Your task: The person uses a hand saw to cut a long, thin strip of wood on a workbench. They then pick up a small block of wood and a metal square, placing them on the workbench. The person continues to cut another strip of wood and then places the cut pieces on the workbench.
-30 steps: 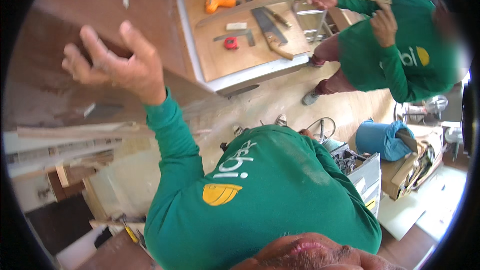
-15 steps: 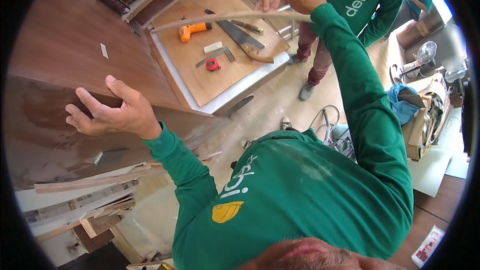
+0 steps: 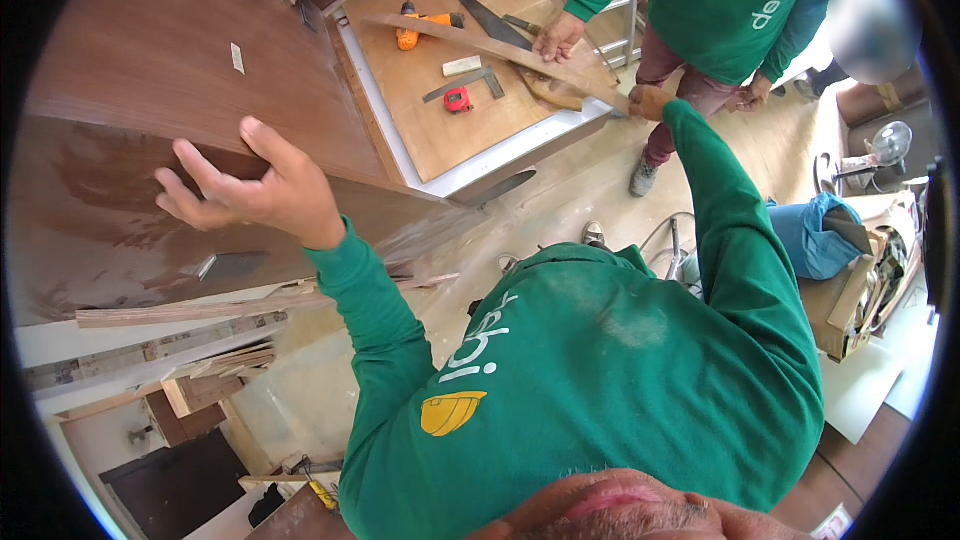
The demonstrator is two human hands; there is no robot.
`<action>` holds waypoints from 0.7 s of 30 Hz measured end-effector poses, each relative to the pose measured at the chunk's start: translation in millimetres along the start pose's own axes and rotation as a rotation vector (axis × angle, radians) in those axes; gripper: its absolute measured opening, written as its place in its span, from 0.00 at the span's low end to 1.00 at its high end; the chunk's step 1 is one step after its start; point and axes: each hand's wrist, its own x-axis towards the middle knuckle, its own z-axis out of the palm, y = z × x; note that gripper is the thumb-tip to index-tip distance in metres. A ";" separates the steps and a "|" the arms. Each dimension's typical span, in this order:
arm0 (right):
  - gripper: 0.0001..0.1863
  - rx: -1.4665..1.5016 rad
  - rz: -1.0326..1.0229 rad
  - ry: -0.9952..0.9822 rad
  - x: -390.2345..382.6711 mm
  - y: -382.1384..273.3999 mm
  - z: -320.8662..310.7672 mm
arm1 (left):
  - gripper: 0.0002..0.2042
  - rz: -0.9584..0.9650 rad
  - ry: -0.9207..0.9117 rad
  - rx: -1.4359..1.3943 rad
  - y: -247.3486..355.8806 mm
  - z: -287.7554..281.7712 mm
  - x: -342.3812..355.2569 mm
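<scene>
My right hand [image 3: 650, 102] is closed around the near end of a long, thin wooden strip [image 3: 470, 41]. The strip slants over a plywood-topped bench, its far end toward the bench's left side. A co-worker's hand [image 3: 558, 37] is at the strip's right part; whether it grips cannot be told. My left hand [image 3: 260, 185] is open and empty, fingers apart, by the edge of a large brown wood panel [image 3: 150, 50]; contact is unclear. Below the strip lie an orange drill [image 3: 408, 39], a handsaw [image 3: 478, 10], a white block [image 3: 461, 66], a try square [image 3: 495, 84] and a red tape measure [image 3: 457, 100].
The co-worker in a green shirt [image 3: 730, 0] stands beyond the bench [image 3: 440, 155]. At right are a blue cloth [image 3: 830, 245] and a box of materials [image 3: 850, 325]. Wood offcuts [image 3: 215, 377] lie at lower left. A ladder [image 3: 625, 20] stands behind.
My right hand has come down and nearer, and the strip's near end dropped with it. The co-worker's one hand lowered toward the strip. My left hand shifted slightly right and down in view.
</scene>
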 end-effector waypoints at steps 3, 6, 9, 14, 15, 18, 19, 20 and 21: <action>0.38 -0.051 -0.027 0.026 -17.5 -61.4 41.6 | 0.33 -0.027 -0.091 -0.096 26.6 -25.2 -50.6; 0.34 0.054 0.061 0.222 -37.8 -35.8 73.8 | 0.31 -0.068 -0.484 -0.504 80.8 -28.3 -106.1; 0.32 0.149 0.055 0.250 -27.0 -34.1 82.3 | 0.33 -0.260 -0.969 -0.761 111.6 -21.9 -172.2; 0.37 0.316 -0.121 0.143 -69.8 -102.7 17.3 | 0.35 -0.589 -1.326 -0.960 134.0 -20.9 -237.7; 0.38 0.343 -0.148 0.190 -87.9 -129.3 1.3 | 0.36 -0.709 -1.362 -0.973 134.9 -18.0 -257.0; 0.39 0.475 -0.210 0.340 -144.5 -218.2 -19.5 | 0.38 -1.275 -1.422 -1.149 148.3 -4.0 -269.5; 0.39 0.545 -0.244 0.390 -156.0 -247.7 -21.6 | 0.36 -1.490 -1.375 -1.226 153.8 4.6 -265.2; 0.39 0.603 -0.241 0.367 -165.6 -274.8 -25.1 | 0.34 -1.705 -1.320 -1.296 157.0 11.9 -259.8; 0.40 0.664 -0.239 0.342 -171.9 -296.4 -27.5 | 0.31 -1.720 -1.261 -1.414 157.8 17.8 -250.5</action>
